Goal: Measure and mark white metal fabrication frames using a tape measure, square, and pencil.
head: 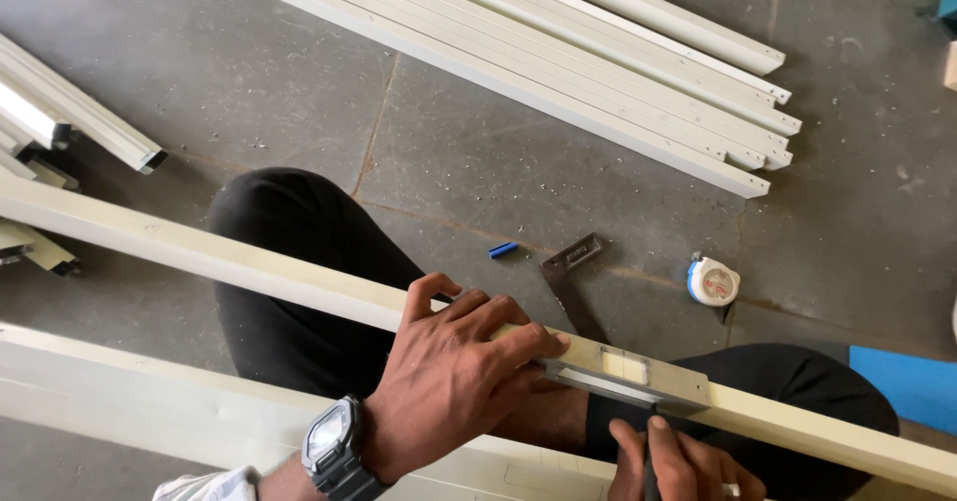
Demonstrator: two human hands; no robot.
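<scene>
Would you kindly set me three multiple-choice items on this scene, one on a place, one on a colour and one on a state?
1. Where does the tape measure lie?
A. on the floor, right of the square
B. on the long profile
C. in the left hand

2. What colour is the small cylinder on the floor?
A. red
B. blue
C. green

3. What is the left hand doing?
A. hanging free in the air
B. resting on the floor
C. pressing down on the profile beside the metal square

Key: 1 A, it sits on the grey floor beside the dark square; 2 B, it is plainly blue; 3 C, its fingers lie over the profile while the right hand holds a marking tool at the square's edge.
</scene>
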